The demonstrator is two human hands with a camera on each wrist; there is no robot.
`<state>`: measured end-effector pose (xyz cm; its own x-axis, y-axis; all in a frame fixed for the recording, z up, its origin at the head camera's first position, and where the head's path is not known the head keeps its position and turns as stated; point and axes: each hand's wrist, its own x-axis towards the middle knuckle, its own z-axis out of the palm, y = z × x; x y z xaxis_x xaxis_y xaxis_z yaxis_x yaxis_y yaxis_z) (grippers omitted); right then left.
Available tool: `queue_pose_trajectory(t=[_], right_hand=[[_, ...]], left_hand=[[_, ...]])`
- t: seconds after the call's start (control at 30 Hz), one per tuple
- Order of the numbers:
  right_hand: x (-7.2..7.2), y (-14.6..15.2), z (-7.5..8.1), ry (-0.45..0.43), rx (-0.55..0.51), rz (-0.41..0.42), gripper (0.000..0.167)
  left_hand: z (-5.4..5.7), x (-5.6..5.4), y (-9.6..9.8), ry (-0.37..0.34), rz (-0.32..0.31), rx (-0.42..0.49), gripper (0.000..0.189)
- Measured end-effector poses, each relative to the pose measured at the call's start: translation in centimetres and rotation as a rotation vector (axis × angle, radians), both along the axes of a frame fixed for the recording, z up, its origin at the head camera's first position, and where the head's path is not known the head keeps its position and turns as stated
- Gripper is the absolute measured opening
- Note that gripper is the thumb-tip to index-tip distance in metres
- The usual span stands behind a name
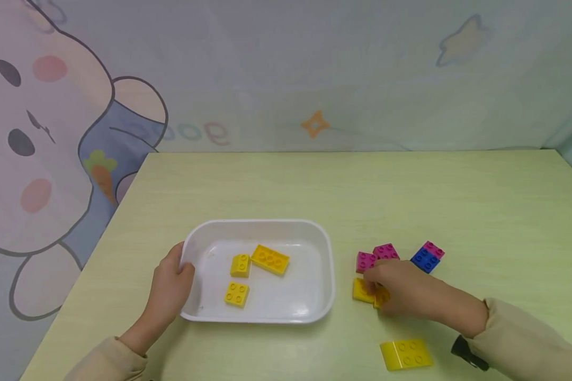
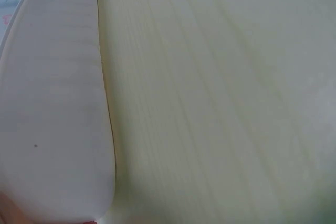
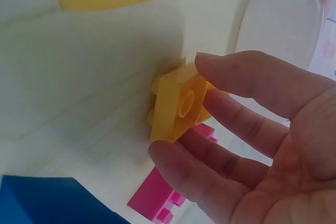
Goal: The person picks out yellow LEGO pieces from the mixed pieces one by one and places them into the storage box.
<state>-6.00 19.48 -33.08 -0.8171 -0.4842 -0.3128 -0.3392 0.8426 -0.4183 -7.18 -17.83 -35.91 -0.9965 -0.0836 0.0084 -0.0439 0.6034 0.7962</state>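
Note:
My left hand (image 1: 170, 283) grips the left rim of a white plastic tray (image 1: 291, 299), fingers on the outside and thumb over the edge. Inside lie a yellow four-stud brick (image 1: 237, 294), a yellow sloped brick (image 1: 240, 265) and a longer yellow brick (image 1: 270, 259) with its hollow underside up. Right of the tray, my right hand (image 1: 407, 290) pinches a small yellow brick (image 3: 168, 103) between thumb and fingers. Its hollow side faces the palm in the right wrist view. Another yellow brick (image 1: 362, 290) sits just left of those fingertips.
Two pink bricks (image 1: 365, 261) lie behind the right hand, partly covered by it. Farther right, a blue brick (image 1: 425, 260) adjoins a pink brick (image 1: 434, 248). A large yellow brick (image 1: 407, 354) with a curved end lies near the front. A printed curtain (image 1: 276, 74) hangs behind the table.

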Motion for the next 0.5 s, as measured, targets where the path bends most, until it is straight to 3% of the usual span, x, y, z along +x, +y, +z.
queue_pose_trajectory(t=[0.5], right_hand=[[0.07,-0.06,-0.03,0.027,0.005,0.019,0.027]], left_hand=[[0.01,0.06,0.06,0.011,0.007,0.003,0.045]])
